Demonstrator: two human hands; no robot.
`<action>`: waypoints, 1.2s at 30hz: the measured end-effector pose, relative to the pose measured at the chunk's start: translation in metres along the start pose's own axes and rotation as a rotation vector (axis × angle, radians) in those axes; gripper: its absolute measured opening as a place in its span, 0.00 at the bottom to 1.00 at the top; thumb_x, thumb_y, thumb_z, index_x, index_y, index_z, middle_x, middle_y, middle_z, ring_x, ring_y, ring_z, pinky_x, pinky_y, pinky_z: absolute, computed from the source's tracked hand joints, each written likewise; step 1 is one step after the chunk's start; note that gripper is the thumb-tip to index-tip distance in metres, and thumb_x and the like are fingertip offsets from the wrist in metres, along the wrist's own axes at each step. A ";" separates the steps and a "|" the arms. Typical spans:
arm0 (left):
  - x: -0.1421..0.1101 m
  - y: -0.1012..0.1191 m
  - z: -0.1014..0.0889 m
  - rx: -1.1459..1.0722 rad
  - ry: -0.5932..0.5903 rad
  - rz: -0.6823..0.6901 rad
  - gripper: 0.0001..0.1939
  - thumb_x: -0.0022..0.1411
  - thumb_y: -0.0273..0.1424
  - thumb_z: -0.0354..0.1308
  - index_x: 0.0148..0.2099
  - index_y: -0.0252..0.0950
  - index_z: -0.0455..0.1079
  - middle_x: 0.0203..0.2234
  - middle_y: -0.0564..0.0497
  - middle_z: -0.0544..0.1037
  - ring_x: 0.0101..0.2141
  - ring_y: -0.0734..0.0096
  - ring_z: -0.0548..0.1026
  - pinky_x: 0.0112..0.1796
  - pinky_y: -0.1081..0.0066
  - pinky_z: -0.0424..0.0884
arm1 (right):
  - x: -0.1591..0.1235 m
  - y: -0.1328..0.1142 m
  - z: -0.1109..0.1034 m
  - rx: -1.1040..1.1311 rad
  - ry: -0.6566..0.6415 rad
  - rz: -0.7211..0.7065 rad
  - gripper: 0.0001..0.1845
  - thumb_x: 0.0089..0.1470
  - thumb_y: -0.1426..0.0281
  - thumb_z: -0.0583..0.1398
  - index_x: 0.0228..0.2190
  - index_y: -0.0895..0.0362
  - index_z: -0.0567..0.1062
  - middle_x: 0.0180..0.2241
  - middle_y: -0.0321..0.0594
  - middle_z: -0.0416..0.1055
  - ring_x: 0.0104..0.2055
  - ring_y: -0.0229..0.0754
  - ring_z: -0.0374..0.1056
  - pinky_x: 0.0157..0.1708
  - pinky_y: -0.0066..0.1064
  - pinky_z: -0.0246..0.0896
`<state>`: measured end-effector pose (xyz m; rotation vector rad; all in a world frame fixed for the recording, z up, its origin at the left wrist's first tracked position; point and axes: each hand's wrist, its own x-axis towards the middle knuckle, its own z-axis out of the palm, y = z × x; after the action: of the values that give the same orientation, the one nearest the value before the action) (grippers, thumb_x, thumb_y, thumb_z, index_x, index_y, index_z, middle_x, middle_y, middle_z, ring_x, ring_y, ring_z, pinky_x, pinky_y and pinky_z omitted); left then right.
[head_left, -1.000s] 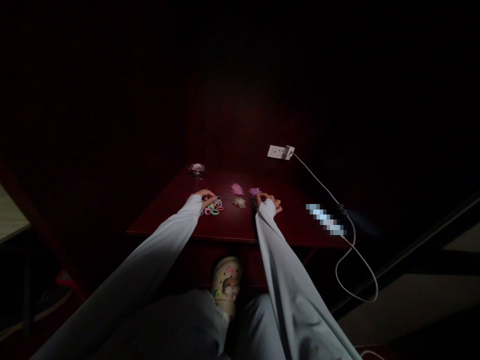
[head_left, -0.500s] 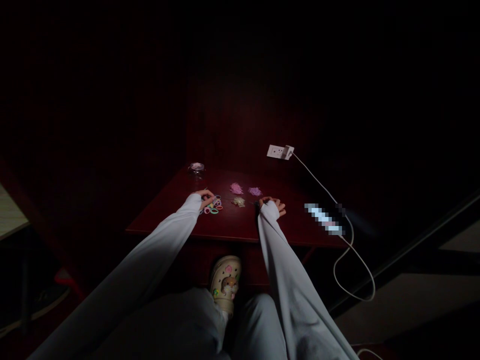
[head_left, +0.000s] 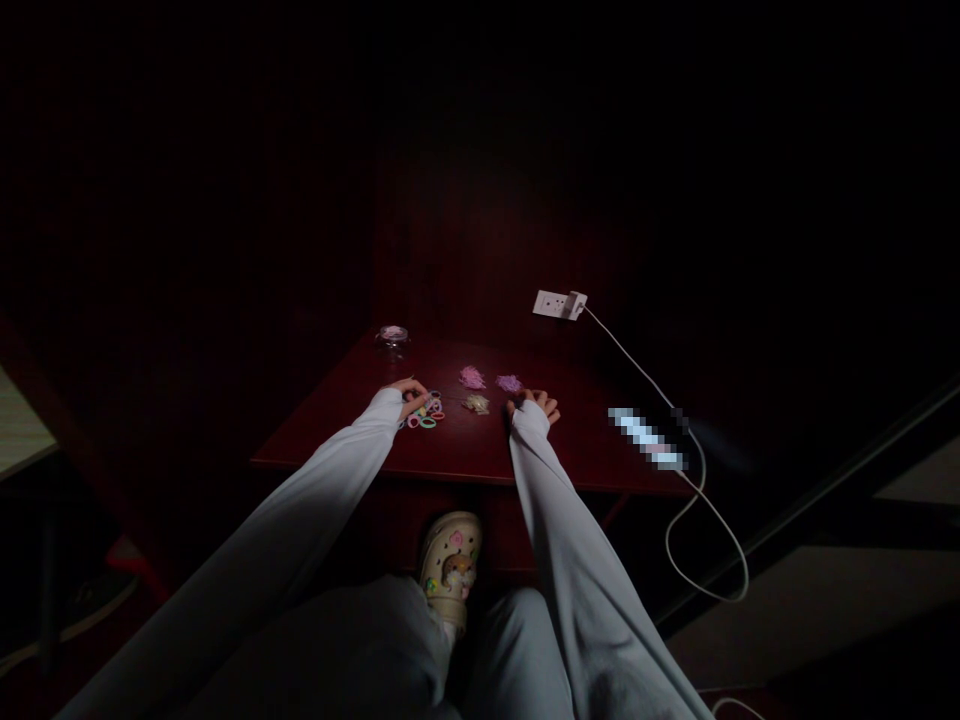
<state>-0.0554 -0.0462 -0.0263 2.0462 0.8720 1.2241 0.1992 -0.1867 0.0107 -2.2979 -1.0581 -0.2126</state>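
My left hand (head_left: 410, 391) is over a pile of coloured hair ties (head_left: 427, 421) on the dark red table (head_left: 450, 455). Its fingers are curled together, and what they pinch is too small to make out. To the right, my right hand (head_left: 537, 404) is low over the table, closest to a small purple heap (head_left: 508, 383). Thumb and forefinger are drawn together there, partly hidden by the hand and sleeve; the other fingers are bent. Between the hands are a pink heap (head_left: 472, 377) and a cream heap (head_left: 476, 404) of thin, small pieces, perhaps little rubber bands.
A clear round jar (head_left: 393, 338) with something pale pink stands at the table's back left. On the back wall is a socket (head_left: 554, 303) with a charger; its white cable (head_left: 634, 357) runs to a blurred-out bright device (head_left: 646, 438) at right. A beige clog (head_left: 451, 560) shows below.
My right hand moved slightly right and away from the purple heap, then came back left towards it. My left hand stays at the hair ties. The view has shifted a little.
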 end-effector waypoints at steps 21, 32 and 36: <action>0.007 0.000 -0.010 -0.115 0.001 0.102 0.11 0.54 0.42 0.72 0.31 0.40 0.82 0.37 0.43 0.85 0.40 0.58 0.81 0.37 0.65 0.78 | -0.047 -0.086 0.055 0.477 -0.111 -0.488 0.15 0.67 0.50 0.65 0.39 0.43 0.89 0.49 0.35 0.81 0.57 0.50 0.64 0.59 0.44 0.51; 0.014 -0.014 -0.007 -0.118 -0.010 0.140 0.14 0.56 0.44 0.72 0.32 0.39 0.81 0.38 0.44 0.84 0.41 0.57 0.82 0.39 0.64 0.78 | -0.047 -0.088 0.061 0.504 -0.162 -0.469 0.20 0.70 0.50 0.60 0.37 0.45 0.88 0.48 0.36 0.82 0.56 0.50 0.65 0.57 0.43 0.51; 0.010 -0.002 -0.007 -0.133 0.031 0.050 0.15 0.54 0.46 0.71 0.32 0.40 0.81 0.36 0.46 0.84 0.39 0.60 0.80 0.38 0.66 0.76 | -0.047 -0.089 0.055 0.479 -0.132 -0.430 0.16 0.70 0.54 0.62 0.37 0.46 0.87 0.47 0.36 0.81 0.55 0.49 0.65 0.57 0.42 0.52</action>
<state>-0.0583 -0.0362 -0.0206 1.9584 0.7363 1.3081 0.0970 -0.1398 -0.0113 -1.6618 -1.4823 0.0279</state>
